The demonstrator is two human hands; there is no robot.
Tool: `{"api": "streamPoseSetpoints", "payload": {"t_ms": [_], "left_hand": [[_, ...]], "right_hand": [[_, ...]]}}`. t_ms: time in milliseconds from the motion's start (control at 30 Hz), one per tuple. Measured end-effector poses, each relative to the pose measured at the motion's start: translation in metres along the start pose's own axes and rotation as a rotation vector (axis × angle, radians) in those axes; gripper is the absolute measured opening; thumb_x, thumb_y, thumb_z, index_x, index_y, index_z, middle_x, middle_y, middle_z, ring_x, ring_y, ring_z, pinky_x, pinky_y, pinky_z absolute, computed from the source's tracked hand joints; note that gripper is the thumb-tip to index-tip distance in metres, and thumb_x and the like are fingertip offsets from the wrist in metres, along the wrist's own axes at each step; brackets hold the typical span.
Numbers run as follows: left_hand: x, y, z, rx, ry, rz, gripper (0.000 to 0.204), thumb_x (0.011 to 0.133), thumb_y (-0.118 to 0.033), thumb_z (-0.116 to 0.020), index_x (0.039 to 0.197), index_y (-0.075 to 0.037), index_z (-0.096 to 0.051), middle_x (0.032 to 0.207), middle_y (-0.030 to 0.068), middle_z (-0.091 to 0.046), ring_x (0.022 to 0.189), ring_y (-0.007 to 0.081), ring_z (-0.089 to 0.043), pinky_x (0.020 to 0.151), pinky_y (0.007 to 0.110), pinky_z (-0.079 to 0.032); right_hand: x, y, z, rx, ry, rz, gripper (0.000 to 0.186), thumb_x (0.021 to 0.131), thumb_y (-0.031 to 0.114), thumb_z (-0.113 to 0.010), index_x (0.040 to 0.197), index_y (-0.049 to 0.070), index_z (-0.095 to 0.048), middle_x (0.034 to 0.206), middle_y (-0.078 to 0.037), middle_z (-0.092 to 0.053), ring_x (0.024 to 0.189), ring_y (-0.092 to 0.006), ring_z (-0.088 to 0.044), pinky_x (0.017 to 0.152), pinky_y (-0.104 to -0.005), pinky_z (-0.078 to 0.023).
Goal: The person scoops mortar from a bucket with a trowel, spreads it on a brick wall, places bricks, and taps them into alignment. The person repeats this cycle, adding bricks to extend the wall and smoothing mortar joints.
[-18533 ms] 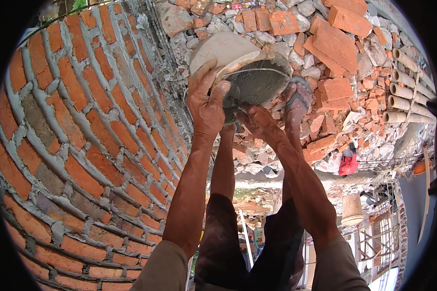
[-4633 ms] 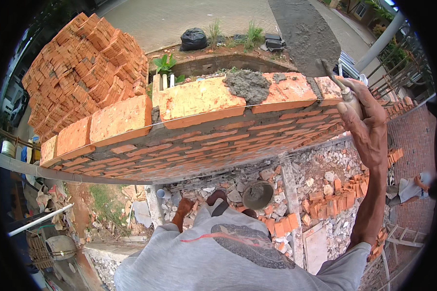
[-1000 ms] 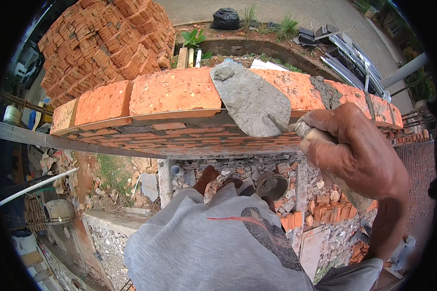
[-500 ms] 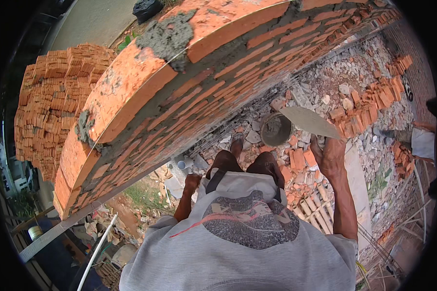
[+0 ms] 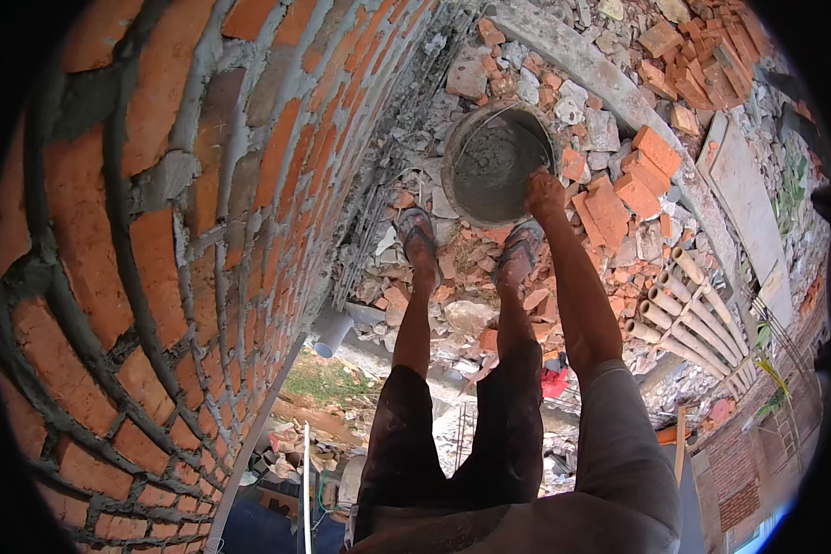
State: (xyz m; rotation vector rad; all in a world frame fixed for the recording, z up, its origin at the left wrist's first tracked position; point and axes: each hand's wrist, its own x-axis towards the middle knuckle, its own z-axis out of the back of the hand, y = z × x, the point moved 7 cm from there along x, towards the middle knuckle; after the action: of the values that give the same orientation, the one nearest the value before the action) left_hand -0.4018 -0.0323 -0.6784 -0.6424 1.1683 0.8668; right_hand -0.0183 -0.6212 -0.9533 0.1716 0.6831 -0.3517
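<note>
My right hand is closed at the right rim of a round bucket, its arm stretched far forward. Wet grey mortar lies inside the bucket, and a thin wire handle arcs over it. Half a second ago this hand held a trowel; its blade does not stand out from the mortar now, and the fingers cover the grip. My left hand is out of view. My sandalled feet, the left foot and the right foot, stand just on the near side of the bucket.
A tall brick wall with mortar joints rises close on my left. Broken bricks and rubble cover the ground. Loose bricks lie right of the bucket, near a bundle of bamboo poles. A grey pipe end sits by the wall's foot.
I have bent forward and down, so the bucket looks nearer and the wall top has left the view. My right hand has gone down to the bucket. My left hand has left the view.
</note>
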Motion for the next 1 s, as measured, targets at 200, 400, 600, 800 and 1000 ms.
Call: {"api": "streamPoseSetpoints", "payload": {"t_ms": [200, 400, 600, 800, 1000], "left_hand": [[0.021, -0.015, -0.023, -0.023, 0.019, 0.078, 0.032, 0.091, -0.03, -0.061, 0.095, 0.0, -0.072, 0.081, 0.0096, -0.071, 0.072, 0.0191, -0.067, 0.065, 0.033, -0.052], [0.03, -0.028, -0.028, -0.038, 0.018, 0.099, 0.03, 0.091, -0.028, -0.061, 0.094, -0.001, -0.071, 0.08, 0.0084, -0.07, 0.071, 0.0182, -0.066, 0.064, 0.033, -0.051], [0.03, -0.034, -0.029, -0.04, 0.029, 0.099, 0.028, 0.091, -0.027, -0.061, 0.093, -0.001, -0.071, 0.079, 0.0073, -0.07, 0.07, 0.0173, -0.065, 0.064, 0.032, -0.051], [0.032, -0.033, -0.032, -0.053, 0.033, 0.121, 0.027, 0.09, -0.026, -0.061, 0.092, -0.001, -0.07, 0.078, 0.0062, -0.069, 0.069, 0.0164, -0.064, 0.063, 0.032, -0.051], [0.032, -0.03, -0.035, -0.069, 0.036, 0.137, 0.025, 0.09, -0.025, -0.061, 0.091, -0.001, -0.07, 0.077, 0.0051, -0.068, 0.068, 0.0154, -0.063, 0.062, 0.031, -0.05]], "right_hand": [[-0.04, 0.057, -0.057, -0.111, 0.288, 0.296, 0.046, 0.082, 0.012, -0.064, 0.121, -0.01, -0.055, 0.106, -0.02, -0.066, 0.104, -0.0286, -0.065, 0.083, -0.0366, -0.056], [0.008, 0.057, -0.026, -0.23, 0.042, 0.287, 0.043, 0.08, 0.01, -0.061, 0.12, -0.006, -0.059, 0.108, -0.015, -0.065, 0.099, -0.026, -0.064, 0.08, -0.0352, -0.055], [-0.043, 0.047, -0.03, -0.325, 0.092, 0.505, 0.036, 0.079, 0.011, -0.062, 0.112, -0.005, -0.06, 0.105, -0.016, -0.065, 0.099, -0.0286, -0.064, 0.084, -0.0391, -0.053], [-0.024, 0.003, -0.043, 0.32, 0.178, 0.088, 0.029, 0.082, 0.006, -0.055, 0.108, 0.0, -0.065, 0.104, -0.027, -0.067, 0.105, -0.0389, -0.065, 0.087, -0.0434, -0.052], [0.0, 0.021, -0.139, 0.401, 0.225, 0.119, 0.02, 0.088, 0.022, -0.06, 0.095, 0.005, -0.067, 0.094, -0.017, -0.07, 0.096, -0.0365, -0.066, 0.082, -0.0398, -0.053]]}}
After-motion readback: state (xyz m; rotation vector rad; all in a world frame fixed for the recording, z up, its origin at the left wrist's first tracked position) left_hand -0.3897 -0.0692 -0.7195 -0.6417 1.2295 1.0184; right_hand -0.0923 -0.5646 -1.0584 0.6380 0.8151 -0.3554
